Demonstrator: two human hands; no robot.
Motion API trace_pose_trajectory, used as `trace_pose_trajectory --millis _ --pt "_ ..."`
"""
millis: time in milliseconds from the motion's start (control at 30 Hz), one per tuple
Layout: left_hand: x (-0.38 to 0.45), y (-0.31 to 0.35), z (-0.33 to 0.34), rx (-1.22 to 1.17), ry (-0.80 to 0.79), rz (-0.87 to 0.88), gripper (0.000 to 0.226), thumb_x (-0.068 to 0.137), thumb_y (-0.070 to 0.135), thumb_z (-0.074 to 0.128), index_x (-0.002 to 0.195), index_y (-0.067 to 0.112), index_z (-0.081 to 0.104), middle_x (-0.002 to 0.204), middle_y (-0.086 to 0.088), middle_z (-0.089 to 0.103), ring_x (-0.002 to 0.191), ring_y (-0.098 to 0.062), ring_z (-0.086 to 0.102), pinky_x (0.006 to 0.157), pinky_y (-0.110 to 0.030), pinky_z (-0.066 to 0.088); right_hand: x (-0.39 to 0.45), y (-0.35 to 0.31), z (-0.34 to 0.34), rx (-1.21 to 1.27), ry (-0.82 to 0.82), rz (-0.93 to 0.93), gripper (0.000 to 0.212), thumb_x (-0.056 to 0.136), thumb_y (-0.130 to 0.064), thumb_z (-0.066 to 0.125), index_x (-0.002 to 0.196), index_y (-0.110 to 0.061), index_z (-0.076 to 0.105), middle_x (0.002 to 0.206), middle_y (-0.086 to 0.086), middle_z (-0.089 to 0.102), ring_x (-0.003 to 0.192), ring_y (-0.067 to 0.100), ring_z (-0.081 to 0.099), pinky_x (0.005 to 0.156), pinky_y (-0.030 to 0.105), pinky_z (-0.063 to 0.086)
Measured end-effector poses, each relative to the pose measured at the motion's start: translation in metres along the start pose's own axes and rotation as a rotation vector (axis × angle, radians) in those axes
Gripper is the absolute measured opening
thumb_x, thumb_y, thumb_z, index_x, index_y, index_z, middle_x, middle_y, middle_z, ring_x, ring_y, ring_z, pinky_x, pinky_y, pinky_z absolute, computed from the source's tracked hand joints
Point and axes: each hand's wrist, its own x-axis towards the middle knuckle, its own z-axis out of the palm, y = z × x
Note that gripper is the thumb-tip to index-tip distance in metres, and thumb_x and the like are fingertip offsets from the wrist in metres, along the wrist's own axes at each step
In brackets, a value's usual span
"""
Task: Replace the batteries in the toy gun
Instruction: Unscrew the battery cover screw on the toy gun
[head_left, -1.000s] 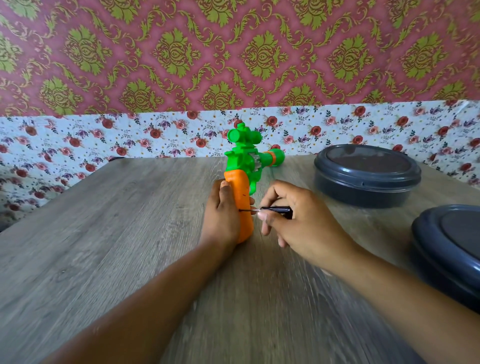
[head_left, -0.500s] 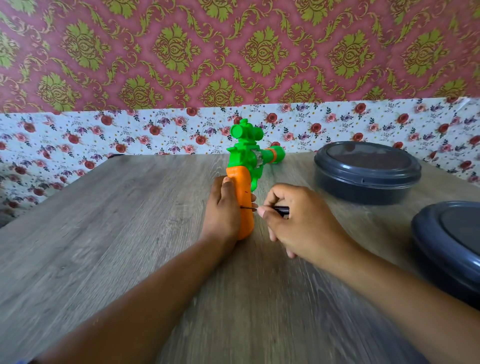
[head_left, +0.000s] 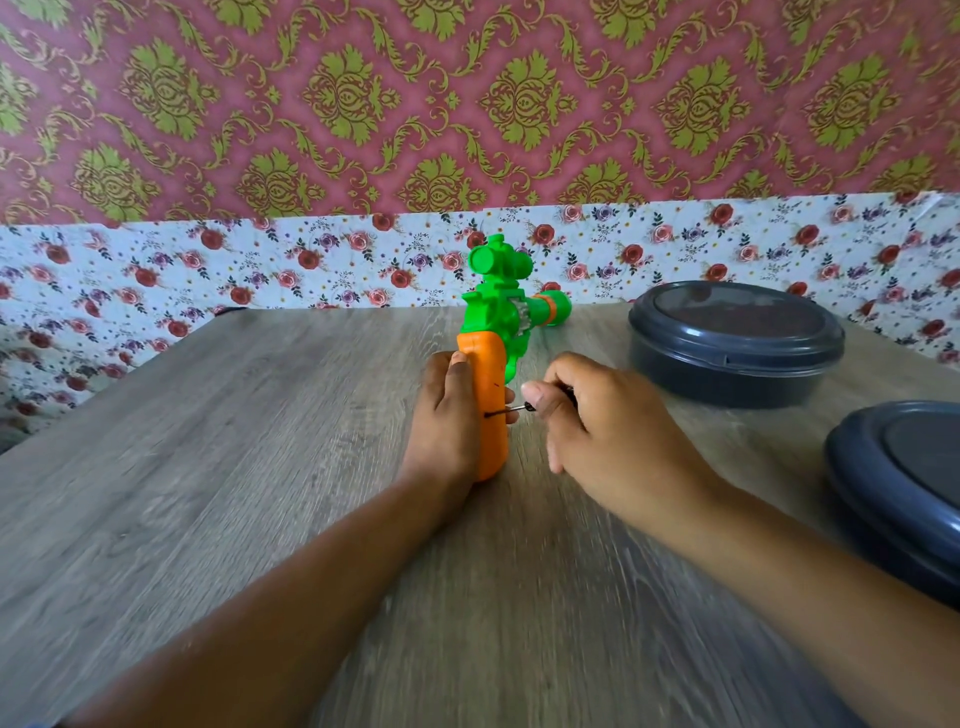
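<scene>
A green toy gun (head_left: 501, 306) with an orange handle lies on the wooden table (head_left: 260, 441), muzzle pointing away to the right. My left hand (head_left: 447, 415) wraps the left side of the orange handle and pins it down. My right hand (head_left: 597, 426) pinches a small black-handled screwdriver (head_left: 511, 409). Its thin metal tip touches the handle's right face, about midway along. No batteries are visible.
A dark round lidded container (head_left: 732, 343) sits at the back right of the table. A second one (head_left: 904, 488) stands at the right edge, close to my right forearm. A patterned wall backs the table.
The screwdriver tip has stayed at the same spot on the handle. My right hand's fingers have shifted slightly around the screwdriver. The gun and my left hand have barely moved.
</scene>
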Motion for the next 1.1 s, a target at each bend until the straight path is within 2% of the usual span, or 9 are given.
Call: trace_pose_trajectory --millis 133,300,400,533,600,733,900,1000,1100 --pt "0.0007 0.0001 -0.0011 -0.009 0.018 -0.021 0.025 0.102 0.024 0.024 0.103 0.013 0.047 0.069 0.002 0.054 0.042 0.009 0.055 0.039 -0.008 0.041 0.0022 -0.0044 -0.0058 0.152 -0.111 0.045 0.011 0.093 -0.017 0.052 0.083 -0.012 0.053 0.068 0.002 0.070 0.040 -0.001 0.050 0.043 0.011 0.033" --pt "-0.0012 0.0017 0.0007 -0.015 -0.010 -0.023 0.023 0.102 0.023 0.024 0.105 0.014 0.045 0.072 0.004 0.053 0.043 0.012 0.055 0.038 -0.006 0.039 0.0026 -0.0019 -0.0074 0.354 -0.108 0.042 0.019 0.091 -0.004 0.052 0.080 -0.020 0.052 0.075 0.004 0.069 0.041 -0.004 0.051 0.049 0.010 0.033" --pt "-0.0015 0.0015 0.0006 -0.014 -0.012 -0.025 0.024 0.102 0.025 0.025 0.104 0.015 0.046 0.072 0.003 0.054 0.044 0.009 0.057 0.039 -0.007 0.040 0.0011 -0.0014 -0.0048 0.374 -0.106 0.076 0.006 0.093 -0.013 0.051 0.088 -0.017 0.051 0.076 -0.002 0.066 0.041 -0.002 0.050 0.052 0.018 0.038" --pt "-0.0012 0.0012 0.0015 -0.029 -0.006 -0.007 0.023 0.102 0.023 0.026 0.105 0.012 0.047 0.071 0.001 0.054 0.043 0.007 0.057 0.040 -0.008 0.041 0.0026 0.0048 -0.0053 -0.006 -0.026 -0.002 0.028 0.091 -0.043 0.043 0.086 -0.016 0.048 0.062 -0.006 0.057 0.047 0.009 0.047 0.054 0.032 0.042" --pt "-0.0001 -0.0002 0.0015 -0.043 -0.004 -0.013 0.023 0.102 0.024 0.026 0.104 0.014 0.047 0.071 0.000 0.056 0.043 0.005 0.057 0.042 -0.009 0.043 0.0031 0.0053 -0.0069 -0.046 -0.050 -0.009 0.035 0.093 -0.042 0.041 0.077 -0.013 0.050 0.057 -0.001 0.063 0.047 0.012 0.051 0.055 0.035 0.045" --pt "0.0005 -0.0005 0.0007 -0.040 0.004 -0.028 0.023 0.102 0.023 0.025 0.103 0.014 0.046 0.071 0.002 0.054 0.044 0.010 0.055 0.041 -0.006 0.041 0.0021 0.0006 -0.0059 0.161 -0.110 0.039 0.018 0.091 -0.020 0.055 0.075 -0.018 0.049 0.059 -0.001 0.069 0.040 0.004 0.051 0.046 0.015 0.040" --pt "0.0018 -0.0002 0.0010 -0.015 0.014 -0.017 0.025 0.102 0.023 0.025 0.098 0.015 0.048 0.072 0.004 0.053 0.044 0.013 0.054 0.040 -0.004 0.038 0.0021 0.0001 -0.0037 0.306 -0.112 0.033 0.010 0.088 -0.009 0.058 0.081 -0.013 0.052 0.062 -0.002 0.068 0.049 -0.001 0.053 0.054 0.012 0.035" --pt "0.0029 -0.0012 0.0006 -0.005 0.036 -0.012 0.025 0.102 0.023 0.025 0.102 0.012 0.047 0.071 0.006 0.052 0.043 0.015 0.052 0.039 -0.003 0.037 0.0009 0.0010 -0.0002 0.289 -0.107 0.049 0.014 0.092 -0.026 0.052 0.084 -0.014 0.050 0.067 0.000 0.069 0.053 -0.003 0.055 0.058 0.020 0.039" --pt "0.0029 -0.0013 0.0004 -0.025 0.042 -0.022 0.025 0.102 0.024 0.025 0.101 0.011 0.047 0.068 0.004 0.052 0.041 0.011 0.053 0.038 -0.006 0.038 -0.0010 0.0035 0.0006 0.018 -0.086 0.025 0.043 0.086 -0.056 0.030 0.082 -0.017 0.048 0.066 0.004 0.067 0.060 0.018 0.060 0.063 0.040 0.049"
